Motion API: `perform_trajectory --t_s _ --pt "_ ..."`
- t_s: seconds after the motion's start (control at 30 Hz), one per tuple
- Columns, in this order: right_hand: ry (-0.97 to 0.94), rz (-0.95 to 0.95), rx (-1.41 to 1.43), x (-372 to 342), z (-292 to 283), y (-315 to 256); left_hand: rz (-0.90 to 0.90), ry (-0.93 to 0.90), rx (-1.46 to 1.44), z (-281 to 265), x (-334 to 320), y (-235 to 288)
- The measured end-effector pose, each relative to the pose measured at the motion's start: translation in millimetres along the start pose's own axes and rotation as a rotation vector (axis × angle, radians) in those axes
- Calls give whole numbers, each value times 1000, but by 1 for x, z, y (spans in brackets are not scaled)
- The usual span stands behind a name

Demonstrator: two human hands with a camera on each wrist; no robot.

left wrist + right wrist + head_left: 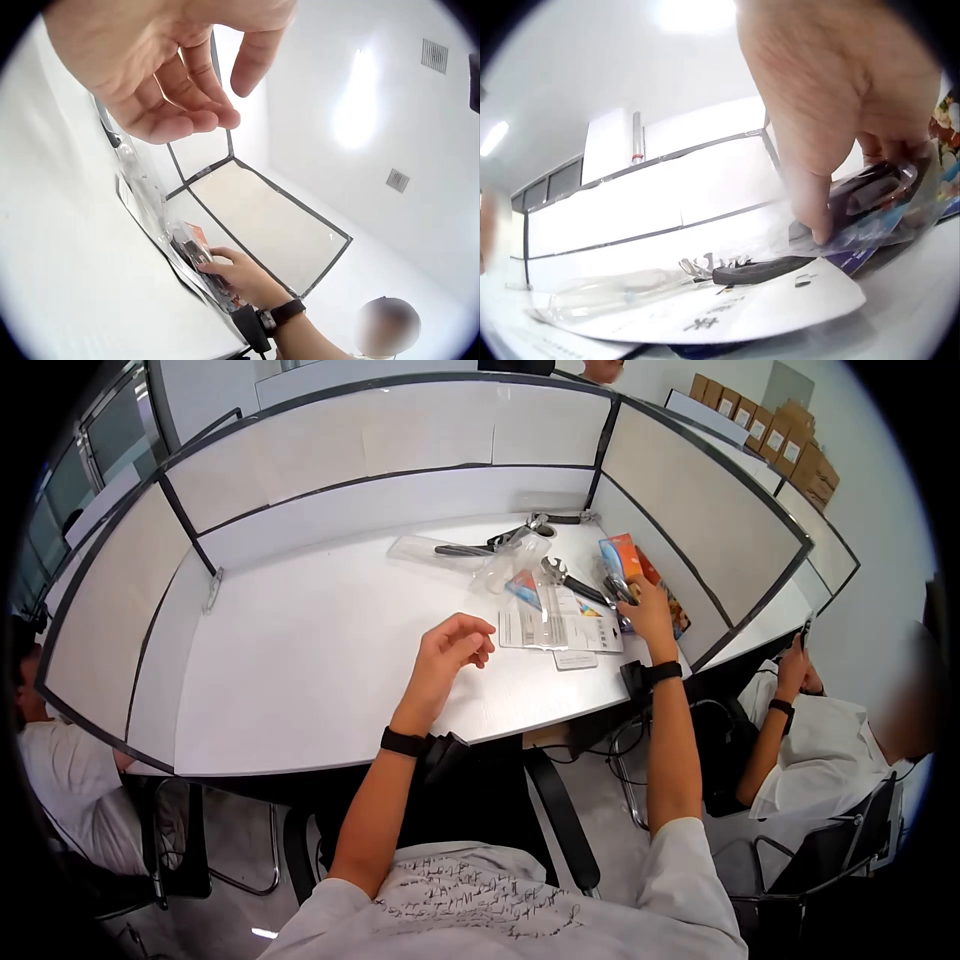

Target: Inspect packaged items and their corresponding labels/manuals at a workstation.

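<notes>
My right hand grips a dark tool in a clear plastic pack at the right side of the desk. Thumb and fingers close on the pack's near end; an orange and blue card shows just beyond it. Exactly what tool is inside, I cannot tell. Beside it lies an adjustable wrench with a black handle, on white printed packaging cards. My left hand hovers over the desk's front part, fingers loosely bent, holding nothing.
Further back lie clear plastic shells and another black-handled tool. A colourful printed pack lies by the right partition. Low partitions enclose the white desk. A seated person is at the right.
</notes>
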State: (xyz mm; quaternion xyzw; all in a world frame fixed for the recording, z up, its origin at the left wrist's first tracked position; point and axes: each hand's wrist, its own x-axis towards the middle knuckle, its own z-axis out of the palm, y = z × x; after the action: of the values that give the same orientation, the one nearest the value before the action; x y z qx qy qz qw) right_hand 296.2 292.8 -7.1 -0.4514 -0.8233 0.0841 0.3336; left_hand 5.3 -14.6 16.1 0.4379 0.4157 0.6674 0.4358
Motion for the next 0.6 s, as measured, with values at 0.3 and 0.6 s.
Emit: perform_trajectory --t_s 0.3,0.6 --pt "122 8 168 3 -5 -20 22 -2 6 -7 4 -9" --pt "380 -171 46 -9 -53 -138 18 15 29 -2 2 -4"
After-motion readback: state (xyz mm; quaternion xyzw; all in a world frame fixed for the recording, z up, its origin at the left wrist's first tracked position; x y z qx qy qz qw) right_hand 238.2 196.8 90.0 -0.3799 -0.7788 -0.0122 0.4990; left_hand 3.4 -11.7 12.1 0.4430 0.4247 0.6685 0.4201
